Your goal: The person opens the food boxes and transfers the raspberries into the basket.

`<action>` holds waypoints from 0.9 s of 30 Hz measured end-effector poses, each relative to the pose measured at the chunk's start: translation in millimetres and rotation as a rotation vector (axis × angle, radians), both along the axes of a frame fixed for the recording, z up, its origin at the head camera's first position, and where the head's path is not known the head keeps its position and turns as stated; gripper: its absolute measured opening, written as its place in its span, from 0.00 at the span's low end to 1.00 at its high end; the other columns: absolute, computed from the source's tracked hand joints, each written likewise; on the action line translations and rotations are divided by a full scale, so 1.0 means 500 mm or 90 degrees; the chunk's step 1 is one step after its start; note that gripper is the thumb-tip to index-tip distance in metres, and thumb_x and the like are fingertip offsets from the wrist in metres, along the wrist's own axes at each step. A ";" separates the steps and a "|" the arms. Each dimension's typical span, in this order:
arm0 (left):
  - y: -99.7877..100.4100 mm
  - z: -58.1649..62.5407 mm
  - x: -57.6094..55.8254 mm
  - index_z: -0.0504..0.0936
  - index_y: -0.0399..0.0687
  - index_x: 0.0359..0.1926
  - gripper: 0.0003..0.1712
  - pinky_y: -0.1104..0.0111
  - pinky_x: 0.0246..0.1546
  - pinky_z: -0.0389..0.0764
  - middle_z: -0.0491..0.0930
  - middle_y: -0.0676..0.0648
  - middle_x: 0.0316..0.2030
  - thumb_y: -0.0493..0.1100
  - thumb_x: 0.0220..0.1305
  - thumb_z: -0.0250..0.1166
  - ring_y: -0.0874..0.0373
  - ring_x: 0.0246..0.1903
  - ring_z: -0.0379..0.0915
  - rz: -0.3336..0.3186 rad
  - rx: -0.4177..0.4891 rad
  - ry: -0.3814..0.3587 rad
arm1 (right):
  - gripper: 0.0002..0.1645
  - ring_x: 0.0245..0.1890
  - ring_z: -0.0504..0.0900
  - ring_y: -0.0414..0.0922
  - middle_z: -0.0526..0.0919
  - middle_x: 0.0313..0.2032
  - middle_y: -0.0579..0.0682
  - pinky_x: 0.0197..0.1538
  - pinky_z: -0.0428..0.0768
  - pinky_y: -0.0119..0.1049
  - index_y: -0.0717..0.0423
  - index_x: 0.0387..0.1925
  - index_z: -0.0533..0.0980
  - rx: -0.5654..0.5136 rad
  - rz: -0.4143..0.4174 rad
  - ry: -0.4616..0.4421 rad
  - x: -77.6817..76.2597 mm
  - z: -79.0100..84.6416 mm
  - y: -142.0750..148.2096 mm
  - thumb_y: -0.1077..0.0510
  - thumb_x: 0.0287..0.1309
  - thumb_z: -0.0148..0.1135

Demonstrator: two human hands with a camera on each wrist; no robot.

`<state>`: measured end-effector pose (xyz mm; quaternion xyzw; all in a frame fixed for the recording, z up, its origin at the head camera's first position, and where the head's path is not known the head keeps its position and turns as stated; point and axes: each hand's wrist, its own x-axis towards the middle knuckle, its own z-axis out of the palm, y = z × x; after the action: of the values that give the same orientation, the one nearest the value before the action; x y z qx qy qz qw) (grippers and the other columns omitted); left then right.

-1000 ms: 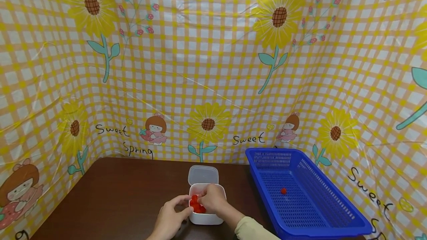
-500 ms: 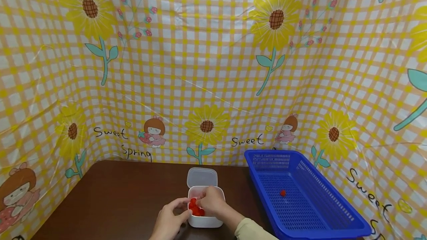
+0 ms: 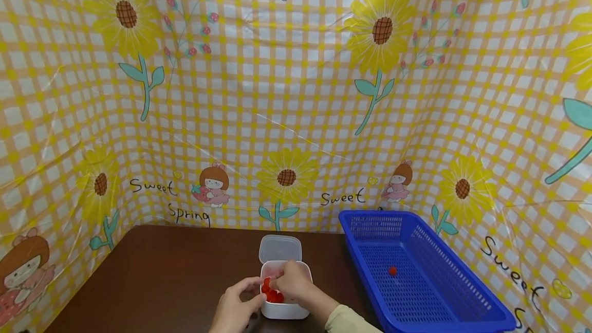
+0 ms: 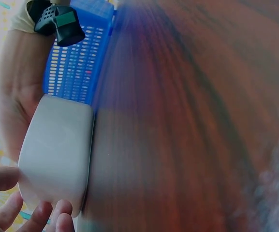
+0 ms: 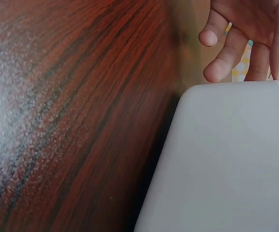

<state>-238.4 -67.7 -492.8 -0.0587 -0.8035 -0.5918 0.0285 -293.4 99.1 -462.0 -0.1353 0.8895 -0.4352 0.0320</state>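
- The left hand (image 3: 233, 306) rests at the left side of the white box (image 3: 285, 312), fingers apart, touching it.
- The right hand (image 3: 294, 282) reaches into the box; its fingertips are hidden, so I cannot tell whether they pinch anything.
- Red pieces (image 3: 273, 297) lie inside the box, beside the right hand.
- The lid (image 3: 280, 248) is just behind the box.
- On the right, the blue basket (image 3: 418, 294) holds one red ball (image 3: 392, 271).

- The white box (image 3: 285, 312) sits flat on the brown table (image 3: 171, 276), with its top uncovered.
- Little shiny red bits (image 3: 273, 297) are bunched in the left part of it.
- The left hand (image 3: 235, 306) touches the box's left side.
- The right hand (image 3: 294, 282) is inside, by the red bits.
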 end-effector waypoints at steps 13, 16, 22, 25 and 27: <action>0.005 0.009 -0.009 0.83 0.46 0.55 0.22 0.62 0.27 0.79 0.82 0.47 0.40 0.46 0.62 0.72 0.54 0.24 0.81 0.004 -0.006 0.008 | 0.05 0.23 0.73 0.38 0.82 0.22 0.51 0.23 0.71 0.27 0.68 0.25 0.83 -0.045 0.022 -0.016 -0.003 0.036 0.001 0.69 0.54 0.67; 0.004 0.005 -0.009 0.83 0.45 0.56 0.22 0.62 0.27 0.78 0.82 0.47 0.40 0.46 0.62 0.72 0.54 0.24 0.81 0.003 -0.008 0.004 | 0.04 0.25 0.75 0.39 0.84 0.23 0.51 0.25 0.74 0.28 0.67 0.25 0.84 -0.052 0.024 -0.013 -0.002 0.037 0.003 0.69 0.54 0.68; -0.002 -0.006 -0.006 0.82 0.41 0.56 0.22 0.63 0.28 0.80 0.84 0.47 0.39 0.45 0.63 0.71 0.56 0.27 0.81 -0.005 -0.008 -0.002 | 0.04 0.13 0.61 0.36 0.80 0.20 0.51 0.16 0.61 0.26 0.67 0.30 0.85 -0.066 0.018 -0.066 0.001 0.035 0.008 0.67 0.57 0.67; -0.003 -0.005 -0.006 0.82 0.41 0.56 0.22 0.63 0.28 0.80 0.84 0.47 0.39 0.45 0.63 0.71 0.57 0.27 0.81 -0.004 -0.007 -0.007 | 0.04 0.10 0.54 0.35 0.76 0.19 0.49 0.14 0.58 0.25 0.65 0.33 0.85 -0.062 0.019 -0.090 0.000 0.043 0.013 0.66 0.59 0.66; -0.001 -0.004 -0.007 0.82 0.41 0.56 0.22 0.63 0.28 0.80 0.83 0.47 0.39 0.45 0.63 0.71 0.56 0.27 0.81 -0.003 -0.002 -0.007 | 0.05 0.10 0.54 0.35 0.78 0.20 0.50 0.14 0.58 0.25 0.65 0.34 0.85 -0.061 0.023 -0.088 -0.002 0.052 0.018 0.66 0.59 0.66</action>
<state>-241.7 -68.4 -494.6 -0.0575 -0.8044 -0.5908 0.0228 -294.3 108.1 -436.0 -0.1227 0.8607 -0.4849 0.0945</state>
